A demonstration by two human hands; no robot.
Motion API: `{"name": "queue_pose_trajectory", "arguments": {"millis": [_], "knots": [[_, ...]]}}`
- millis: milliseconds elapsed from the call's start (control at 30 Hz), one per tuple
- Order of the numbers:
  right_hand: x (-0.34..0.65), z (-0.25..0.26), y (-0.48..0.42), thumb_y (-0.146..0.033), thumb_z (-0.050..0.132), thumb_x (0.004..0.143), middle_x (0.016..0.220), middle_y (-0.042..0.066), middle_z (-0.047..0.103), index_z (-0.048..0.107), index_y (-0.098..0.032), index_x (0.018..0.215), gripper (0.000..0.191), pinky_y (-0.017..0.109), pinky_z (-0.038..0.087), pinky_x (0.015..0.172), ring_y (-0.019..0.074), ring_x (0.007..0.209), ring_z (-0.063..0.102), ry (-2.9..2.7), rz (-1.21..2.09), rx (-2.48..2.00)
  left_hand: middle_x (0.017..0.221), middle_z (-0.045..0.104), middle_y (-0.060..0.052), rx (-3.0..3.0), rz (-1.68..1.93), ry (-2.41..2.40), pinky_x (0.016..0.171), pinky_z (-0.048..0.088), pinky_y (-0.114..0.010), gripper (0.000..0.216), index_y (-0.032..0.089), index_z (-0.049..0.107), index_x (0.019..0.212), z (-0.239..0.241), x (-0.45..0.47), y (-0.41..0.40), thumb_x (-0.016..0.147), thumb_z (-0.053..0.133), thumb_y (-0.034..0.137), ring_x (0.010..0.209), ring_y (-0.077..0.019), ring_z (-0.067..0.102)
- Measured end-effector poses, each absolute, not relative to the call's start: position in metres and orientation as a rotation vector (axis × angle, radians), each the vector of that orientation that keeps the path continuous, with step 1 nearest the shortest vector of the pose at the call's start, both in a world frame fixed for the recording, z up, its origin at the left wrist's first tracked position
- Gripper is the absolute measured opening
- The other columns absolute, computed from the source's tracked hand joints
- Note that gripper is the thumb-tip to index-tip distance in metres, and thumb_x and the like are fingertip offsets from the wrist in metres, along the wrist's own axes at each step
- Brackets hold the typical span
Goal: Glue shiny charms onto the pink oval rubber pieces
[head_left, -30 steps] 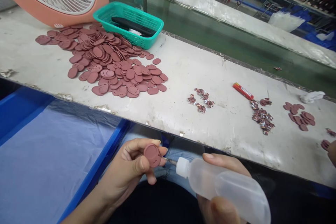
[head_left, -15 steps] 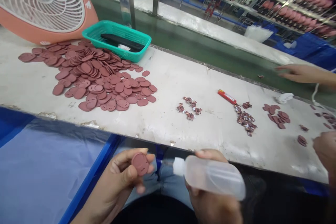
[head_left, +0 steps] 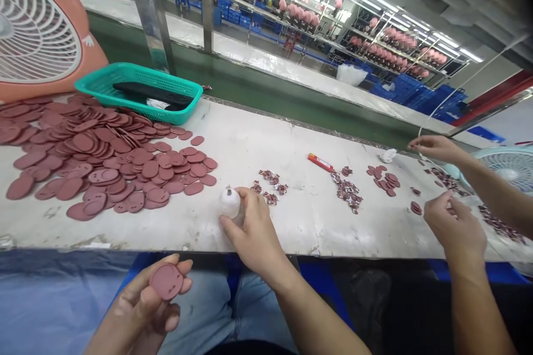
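Observation:
Between the thumb and fingers of my left hand [head_left: 144, 305] is a flat reddish-brown oval piece [head_left: 166, 281] with small holes, held in front of the table edge. My right hand [head_left: 254, 227] is closed around a white squeeze bottle [head_left: 230, 202] at the table, its nozzle pointing up and away from me. Whether the bottle's base rests on the table is hidden. Left of the bottle spreads a large heap of similar oval pieces [head_left: 137, 169]. Just beyond my right hand lie several small dark red-and-white bits [head_left: 271, 198].
A green basket [head_left: 183, 116] with a black item stands behind the heap, beside an orange fan [head_left: 62, 28]. Rightward lie a red stick-shaped packet [head_left: 320, 162], more small bits [head_left: 347, 193] and a few ovals [head_left: 387, 183]. Another person's hands [head_left: 453, 222] work at the right.
My right hand has carried the bottle from beside the oval piece forward to the table and turned it nozzle up. My left hand still holds the piece. The view has shifted right and up.

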State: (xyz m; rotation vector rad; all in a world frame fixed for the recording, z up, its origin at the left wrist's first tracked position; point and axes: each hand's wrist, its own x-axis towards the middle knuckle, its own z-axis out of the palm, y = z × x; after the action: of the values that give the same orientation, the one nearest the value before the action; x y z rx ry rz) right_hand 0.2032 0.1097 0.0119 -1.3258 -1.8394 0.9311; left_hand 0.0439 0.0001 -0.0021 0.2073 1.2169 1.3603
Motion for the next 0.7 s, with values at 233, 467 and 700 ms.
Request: {"name": "queue_pose_trajectory", "arguments": {"millis": [233,467,700], "knots": [[0.246,0.025,0.106,-0.038,0.067,0.09,0.129,0.012,0.06,0.045,-0.02,0.144,0.061,0.047,0.05,0.096,0.0274,0.109,0.057,-1.984,0.629,-1.362,0.082,0.082,0.001,0.06,1.377,1.172,0.04,0.046,-0.009,0.043,0.03,0.083,0.084,0.007,0.056,0.002,0.046,0.098,0.046,0.063,-0.0115,0.072],[0.281,0.019,0.131,-0.028,0.052,0.096,0.099,0.017,0.065,0.074,-0.013,0.112,0.031,0.055,0.048,0.09,0.0347,0.099,0.057,-2.128,0.281,-1.586,0.075,0.08,-0.003,0.073,1.328,1.166,0.042,0.049,-0.013,0.047,0.025,0.083,0.078,0.021,0.062,0.001,0.042,0.098,0.051,0.061,-0.0136,0.071],[0.284,0.016,0.129,-0.028,0.059,0.092,0.1,0.012,0.07,0.074,-0.023,0.099,0.017,0.052,0.048,0.091,0.0317,0.099,0.06,-2.104,0.42,-1.513,0.072,0.078,-0.006,0.099,1.327,1.048,0.042,0.05,-0.013,0.043,0.021,0.083,0.081,0.026,0.063,-0.003,0.05,0.097,0.048,0.063,-0.0147,0.07]]}}
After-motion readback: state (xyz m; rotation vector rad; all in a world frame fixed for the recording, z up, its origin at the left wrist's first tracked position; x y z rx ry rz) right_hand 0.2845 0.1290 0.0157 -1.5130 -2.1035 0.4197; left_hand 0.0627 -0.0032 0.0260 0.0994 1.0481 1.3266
